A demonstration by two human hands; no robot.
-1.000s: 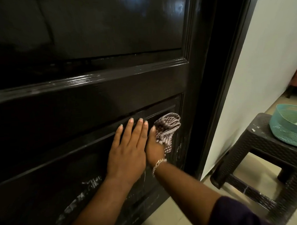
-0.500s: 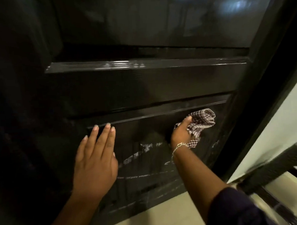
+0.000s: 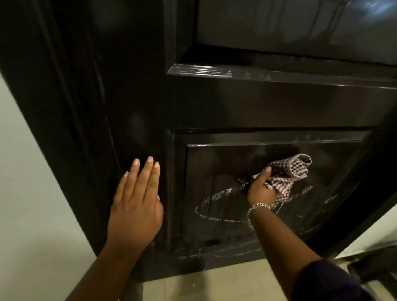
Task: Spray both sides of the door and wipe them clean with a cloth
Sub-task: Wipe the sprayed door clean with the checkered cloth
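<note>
The door fills most of the view: black, glossy, panelled, with a raised ledge across the middle and a recessed lower panel beneath it. White streaks curve in a rough oval over the lower panel, with fainter scratchy marks near its bottom edge. Your cloth, checked in dark and pale squares, is bunched against the right half of that panel, just above the oval streak. Your right hand grips the cloth, fingers and thumb curled round the bunch, which spills out above and to the right of the knuckles; the cloth presses on the door surface. A chain bracelet sits at that wrist, and a dark sleeve covers the upper forearm. Your left hand lies flat on the door's left upright, beside the panel's moulded edge, fingers straight and together, pointing up, holding nothing. A pale wall runs down the left of the door; a second pale strip of wall shows at the lower right past the door's edge. Pale floor tiles meet the door's foot. A dark frame-like object crosses the lower right corner, blurred; cannot tell what it is.
</note>
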